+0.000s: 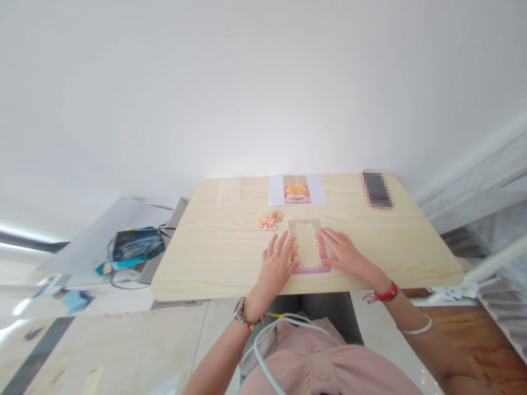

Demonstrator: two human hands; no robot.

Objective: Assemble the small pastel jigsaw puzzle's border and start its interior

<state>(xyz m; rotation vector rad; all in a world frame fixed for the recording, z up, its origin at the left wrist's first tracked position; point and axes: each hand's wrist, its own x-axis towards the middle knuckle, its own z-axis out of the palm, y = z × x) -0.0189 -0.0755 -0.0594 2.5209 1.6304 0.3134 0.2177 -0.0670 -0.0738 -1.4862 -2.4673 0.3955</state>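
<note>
A small puzzle board (pixel 307 245) with a pink and orange border and a pale middle lies on the light wooden table (pixel 214 247). My left hand (pixel 276 263) rests flat at its left edge, fingers stretched out, thumb touching the frame. On the board's right edge lies my right hand (pixel 345 252), fingers flat and extended. A pile of small orange and pink pieces (pixel 270 220) sits just beyond my left hand. Farther back lies a printed sheet (pixel 297 190) showing a yellow figure.
A phone-like dark object (pixel 376 189) lies at the table's far right corner. A pale transparent sheet (pixel 229 192) is at the far left of the table. A blue bag (pixel 134 245) and cables sit on the floor to the left. A white wall stands behind.
</note>
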